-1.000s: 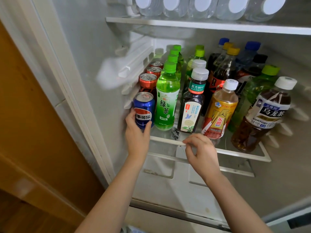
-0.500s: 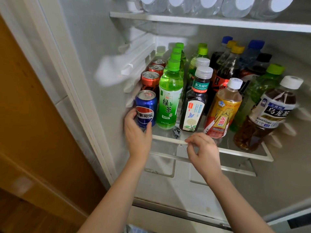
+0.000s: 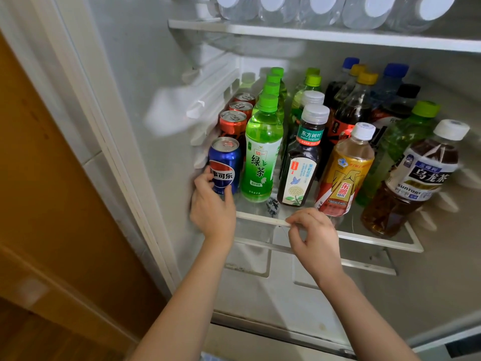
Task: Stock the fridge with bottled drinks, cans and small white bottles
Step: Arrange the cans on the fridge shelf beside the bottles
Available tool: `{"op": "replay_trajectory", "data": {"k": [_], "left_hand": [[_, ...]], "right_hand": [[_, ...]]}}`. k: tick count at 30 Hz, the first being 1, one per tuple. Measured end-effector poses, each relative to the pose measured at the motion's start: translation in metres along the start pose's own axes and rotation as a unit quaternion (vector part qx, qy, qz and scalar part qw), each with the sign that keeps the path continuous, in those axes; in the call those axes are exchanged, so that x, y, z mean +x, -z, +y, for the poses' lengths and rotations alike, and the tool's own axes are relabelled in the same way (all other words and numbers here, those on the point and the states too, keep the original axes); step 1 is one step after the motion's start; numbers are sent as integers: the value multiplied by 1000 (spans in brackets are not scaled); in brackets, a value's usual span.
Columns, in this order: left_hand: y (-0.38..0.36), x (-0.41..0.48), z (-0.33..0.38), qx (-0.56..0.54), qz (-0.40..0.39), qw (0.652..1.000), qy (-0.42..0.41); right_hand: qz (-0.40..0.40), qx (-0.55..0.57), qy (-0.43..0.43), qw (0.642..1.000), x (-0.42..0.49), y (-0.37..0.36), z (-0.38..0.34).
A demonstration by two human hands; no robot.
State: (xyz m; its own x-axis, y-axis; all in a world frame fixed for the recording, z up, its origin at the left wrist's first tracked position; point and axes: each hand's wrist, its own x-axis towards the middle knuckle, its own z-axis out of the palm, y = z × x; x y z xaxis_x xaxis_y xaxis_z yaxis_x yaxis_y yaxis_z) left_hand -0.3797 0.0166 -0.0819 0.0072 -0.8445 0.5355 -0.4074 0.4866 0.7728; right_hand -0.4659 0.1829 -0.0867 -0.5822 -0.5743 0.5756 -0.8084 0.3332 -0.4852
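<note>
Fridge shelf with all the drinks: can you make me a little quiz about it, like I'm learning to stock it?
1. True or false: the left hand grips the blue can.
2. The bottle right beside the blue can has which cap colour? A) white B) green C) yellow
3. How many orange cans stand in a row behind the blue can on the shelf?

Key: 1 true; 2 B; 3 three.
</note>
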Motion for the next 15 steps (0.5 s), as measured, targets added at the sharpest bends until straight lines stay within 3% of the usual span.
{"op": "replay_trajectory", "data": {"k": [15], "left_hand": [[-7, 3, -3, 29, -35, 999, 11]], "right_hand": [[0, -7, 3, 1000, 0, -1, 2]]}}
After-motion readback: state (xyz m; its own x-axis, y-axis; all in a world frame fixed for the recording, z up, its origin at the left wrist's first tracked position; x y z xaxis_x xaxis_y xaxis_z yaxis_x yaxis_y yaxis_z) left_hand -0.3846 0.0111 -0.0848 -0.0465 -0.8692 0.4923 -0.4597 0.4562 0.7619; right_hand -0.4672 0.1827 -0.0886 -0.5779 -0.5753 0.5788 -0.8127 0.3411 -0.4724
